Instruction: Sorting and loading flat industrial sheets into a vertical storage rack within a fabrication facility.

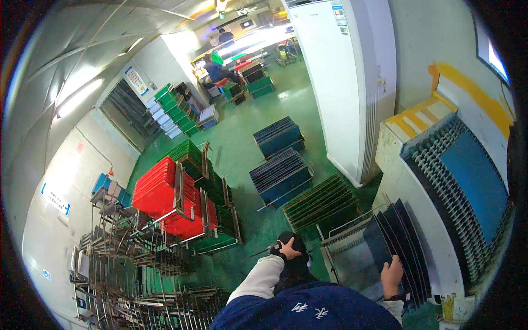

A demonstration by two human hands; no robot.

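1. The left hand [288,249], low in the middle of the frame, has its grip closed around a thin dark rod-like tool [257,253] that sticks out to the left; what kind of tool it is cannot be told.
2. The right hand [391,273], lower right of centre, rests its fingers on the edge of a dark blue panel [379,242]; its grip lies narrow on that edge, though whether it truly pinches the panel cannot be told.
3. That panel stands upright with other dark panels in a metal rack [352,258], just left of a pale machine [440,181] that fills the right side.
4. The machine's sloping top shows a blue sheet [476,179] edged by rows of rollers.
5. Above the hands, on the green floor [236,148], lie racks of blue panels [281,176] and green ones [322,202].
6. Left of centre sits a stack of red trays [162,192]; empty wire racks [126,264] pile up at lower left.
7. A tall white cabinet [341,82] stands upper centre; people work far off at the top.
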